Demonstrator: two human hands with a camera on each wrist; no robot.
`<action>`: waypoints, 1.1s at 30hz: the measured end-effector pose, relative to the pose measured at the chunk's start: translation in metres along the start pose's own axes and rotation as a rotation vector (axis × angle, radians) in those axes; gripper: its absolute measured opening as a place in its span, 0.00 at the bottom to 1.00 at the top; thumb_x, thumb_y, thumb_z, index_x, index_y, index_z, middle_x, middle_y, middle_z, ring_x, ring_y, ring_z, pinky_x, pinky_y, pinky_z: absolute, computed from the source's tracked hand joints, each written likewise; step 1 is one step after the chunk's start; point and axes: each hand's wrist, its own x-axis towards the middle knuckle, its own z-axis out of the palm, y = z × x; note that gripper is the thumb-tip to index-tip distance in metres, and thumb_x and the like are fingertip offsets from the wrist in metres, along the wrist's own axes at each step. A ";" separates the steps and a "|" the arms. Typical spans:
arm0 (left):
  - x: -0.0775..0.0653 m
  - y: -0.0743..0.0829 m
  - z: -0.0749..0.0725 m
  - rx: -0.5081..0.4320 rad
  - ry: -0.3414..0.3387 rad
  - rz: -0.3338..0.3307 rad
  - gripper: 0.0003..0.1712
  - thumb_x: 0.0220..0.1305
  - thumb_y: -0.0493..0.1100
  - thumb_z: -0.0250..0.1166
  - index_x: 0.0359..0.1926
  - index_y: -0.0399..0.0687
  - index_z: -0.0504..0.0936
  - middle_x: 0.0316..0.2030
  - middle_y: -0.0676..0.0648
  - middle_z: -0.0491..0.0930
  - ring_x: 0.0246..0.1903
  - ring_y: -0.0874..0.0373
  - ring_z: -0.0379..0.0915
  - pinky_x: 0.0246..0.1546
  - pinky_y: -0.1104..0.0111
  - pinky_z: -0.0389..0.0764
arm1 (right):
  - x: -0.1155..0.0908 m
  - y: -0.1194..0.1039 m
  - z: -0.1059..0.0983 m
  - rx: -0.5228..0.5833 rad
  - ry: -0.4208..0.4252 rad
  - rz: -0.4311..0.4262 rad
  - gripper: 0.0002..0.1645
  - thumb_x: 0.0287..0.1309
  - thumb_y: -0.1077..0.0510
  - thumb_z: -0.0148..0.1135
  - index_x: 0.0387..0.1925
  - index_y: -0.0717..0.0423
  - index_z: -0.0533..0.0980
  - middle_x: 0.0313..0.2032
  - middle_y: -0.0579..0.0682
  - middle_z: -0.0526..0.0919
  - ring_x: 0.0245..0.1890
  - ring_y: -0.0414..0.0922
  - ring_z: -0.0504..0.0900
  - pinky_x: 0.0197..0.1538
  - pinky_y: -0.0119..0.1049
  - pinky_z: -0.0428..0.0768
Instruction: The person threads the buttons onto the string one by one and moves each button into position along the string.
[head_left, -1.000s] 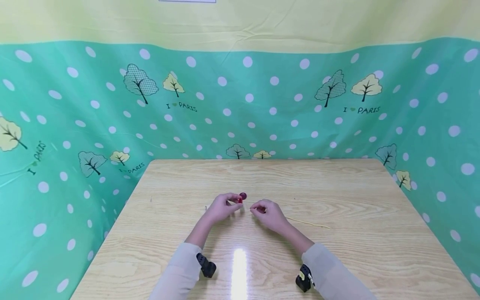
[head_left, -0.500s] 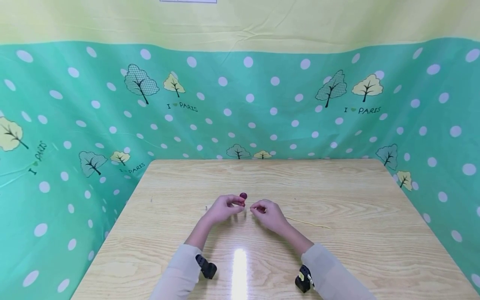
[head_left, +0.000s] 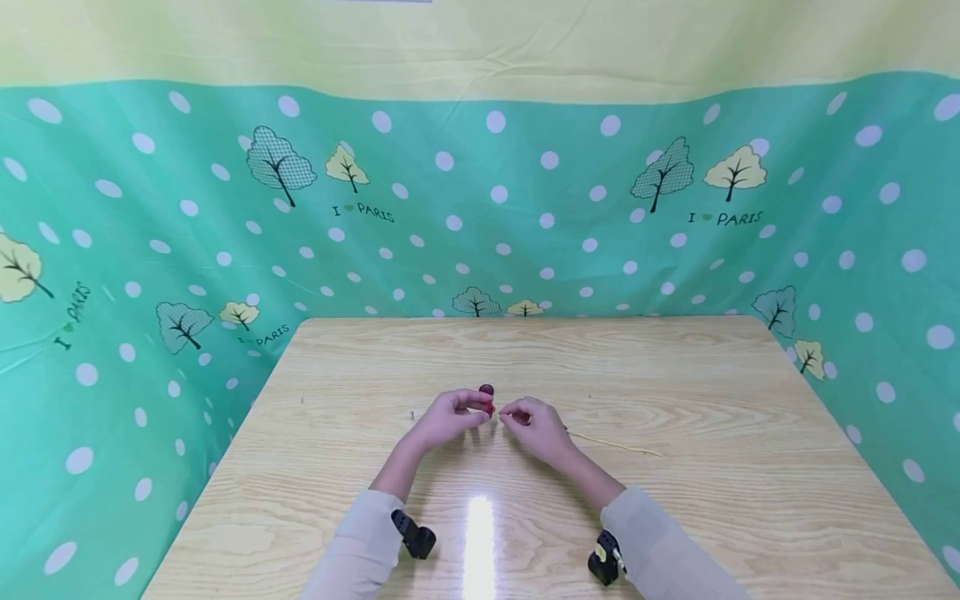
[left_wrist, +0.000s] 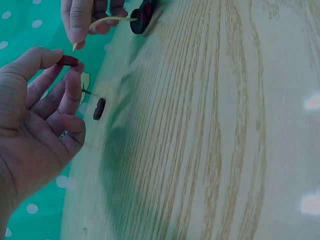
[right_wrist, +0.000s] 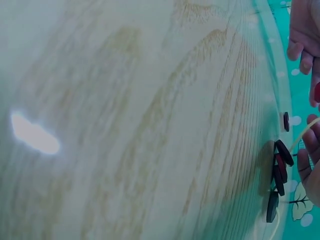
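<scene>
Between thumb and fingertips, my left hand [head_left: 446, 418] pinches a red button [left_wrist: 68, 60], turned edge-on in the left wrist view. Facing it, my right hand [head_left: 542, 433] pinches a yellow cord [left_wrist: 107, 19] near its end, and the tip [left_wrist: 75, 47] pokes out just short of the red button. Several dark buttons [right_wrist: 279, 175] are strung on the cord below the right hand. The rest of the cord trails to the right over the table. One loose dark red button [head_left: 487, 389] lies on the table just beyond the left fingertips.
A pale wood-grain table [head_left: 720, 500] reaches back to a green dotted curtain [head_left: 420, 192], which also hangs along both sides. Black wrist cameras [head_left: 415, 537] are strapped over both sleeves. A small mark [head_left: 412, 415] shows on the table left of the left hand.
The left hand has edged right, bringing the red button closer to the cord tip, and the button has turned in its fingers. The right hand has barely moved.
</scene>
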 end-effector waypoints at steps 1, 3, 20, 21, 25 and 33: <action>-0.001 0.002 0.000 -0.014 -0.007 0.002 0.22 0.60 0.37 0.62 0.56 0.37 0.74 0.50 0.37 0.78 0.45 0.42 0.78 0.44 0.59 0.80 | 0.000 0.000 0.000 -0.002 0.001 0.000 0.03 0.56 0.59 0.63 0.33 0.52 0.82 0.27 0.44 0.79 0.27 0.35 0.73 0.29 0.25 0.74; -0.005 0.008 0.001 -0.034 -0.024 0.006 0.23 0.61 0.35 0.61 0.58 0.36 0.73 0.51 0.35 0.77 0.47 0.37 0.76 0.46 0.54 0.79 | 0.000 0.001 0.001 -0.007 0.003 0.000 0.04 0.56 0.59 0.63 0.33 0.52 0.82 0.27 0.44 0.79 0.27 0.35 0.73 0.29 0.25 0.74; 0.001 -0.001 0.003 -0.029 -0.035 0.000 0.23 0.61 0.38 0.62 0.57 0.39 0.74 0.53 0.36 0.76 0.44 0.40 0.78 0.45 0.57 0.80 | 0.001 -0.001 -0.001 -0.015 0.020 0.001 0.04 0.56 0.60 0.63 0.33 0.53 0.82 0.27 0.44 0.79 0.28 0.36 0.74 0.31 0.25 0.75; 0.001 -0.002 0.003 -0.031 -0.038 0.002 0.23 0.60 0.38 0.62 0.57 0.39 0.74 0.53 0.37 0.76 0.44 0.40 0.78 0.44 0.58 0.81 | 0.001 -0.001 -0.001 -0.015 0.020 0.001 0.04 0.56 0.60 0.63 0.33 0.53 0.82 0.27 0.44 0.79 0.27 0.36 0.74 0.31 0.25 0.75; 0.002 -0.001 0.003 -0.038 -0.048 0.013 0.22 0.60 0.39 0.62 0.56 0.39 0.74 0.52 0.37 0.76 0.42 0.40 0.79 0.44 0.60 0.81 | 0.001 -0.002 0.000 -0.017 0.021 -0.001 0.04 0.56 0.60 0.64 0.33 0.54 0.82 0.27 0.44 0.80 0.27 0.36 0.74 0.30 0.25 0.75; 0.002 0.001 0.004 -0.026 -0.049 0.004 0.24 0.58 0.40 0.63 0.56 0.40 0.74 0.52 0.40 0.76 0.41 0.41 0.79 0.45 0.62 0.80 | 0.002 -0.002 0.000 -0.028 0.025 -0.007 0.04 0.56 0.60 0.63 0.33 0.54 0.82 0.26 0.44 0.79 0.28 0.36 0.73 0.32 0.25 0.75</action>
